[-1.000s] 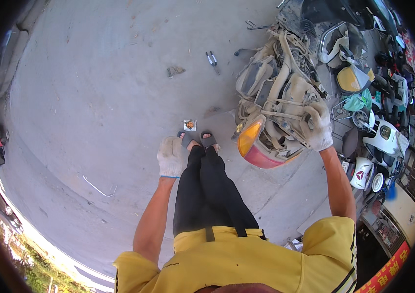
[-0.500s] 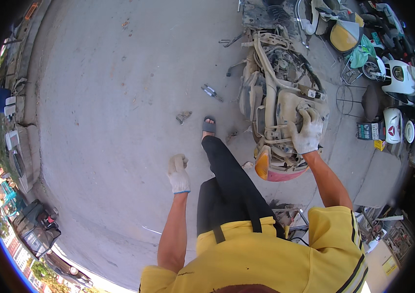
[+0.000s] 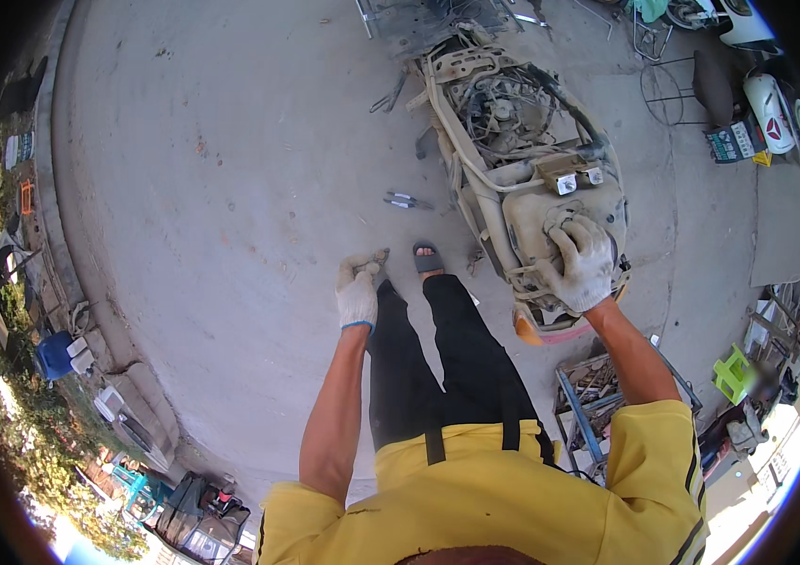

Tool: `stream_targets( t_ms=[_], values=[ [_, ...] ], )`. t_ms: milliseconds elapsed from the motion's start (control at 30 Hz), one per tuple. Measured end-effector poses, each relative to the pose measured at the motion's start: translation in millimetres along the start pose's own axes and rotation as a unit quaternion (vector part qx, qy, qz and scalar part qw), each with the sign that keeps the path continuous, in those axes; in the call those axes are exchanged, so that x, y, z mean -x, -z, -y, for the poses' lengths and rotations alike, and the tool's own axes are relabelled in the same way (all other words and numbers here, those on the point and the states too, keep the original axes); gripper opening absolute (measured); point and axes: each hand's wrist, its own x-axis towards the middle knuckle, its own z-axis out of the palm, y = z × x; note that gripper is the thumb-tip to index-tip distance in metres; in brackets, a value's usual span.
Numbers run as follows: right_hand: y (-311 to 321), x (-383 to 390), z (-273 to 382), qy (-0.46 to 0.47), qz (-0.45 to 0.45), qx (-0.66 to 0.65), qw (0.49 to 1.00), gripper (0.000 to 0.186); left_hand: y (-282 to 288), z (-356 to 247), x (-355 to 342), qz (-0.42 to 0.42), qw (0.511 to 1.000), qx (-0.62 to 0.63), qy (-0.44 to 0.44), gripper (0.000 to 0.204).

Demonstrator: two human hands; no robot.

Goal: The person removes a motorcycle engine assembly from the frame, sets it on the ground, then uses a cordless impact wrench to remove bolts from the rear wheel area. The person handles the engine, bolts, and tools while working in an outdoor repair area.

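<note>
Nearer the pliers (image 3: 406, 201) than before, gloved left hand (image 3: 357, 287), fingers curled, contents unclear, gloved right hand (image 3: 581, 262), fingers bent over the dusty scooter frame (image 3: 524, 215) ahead-right, grip hidden, blue-railed crate (image 3: 581, 414) of scrap near the right forearm.

ground (image 3: 230, 235): grey, scuffed
scooter frame (image 3: 489, 202): stripped, dirt-coated, at right
two-handled tool (image 3: 407, 201): lying just left of the frame
blue metal rack (image 3: 581, 416): near the frame's lower end

Red emblem (image 3: 775, 129) on white panel (image 3: 766, 99); pale print (image 3: 744, 138) on dark box (image 3: 724, 146), too small to read
</note>
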Motion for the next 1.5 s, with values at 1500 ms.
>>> stream_targets(
  t_ms=[1500],
  values=[
    [-26.5, -7.5, -22.9, -0.115, 0.013, 0.045, 0.992, 0.022, -261.5, 114.3, -284.4, 0.430, 0.882, -0.103, 0.163, 0.037]
  ],
)
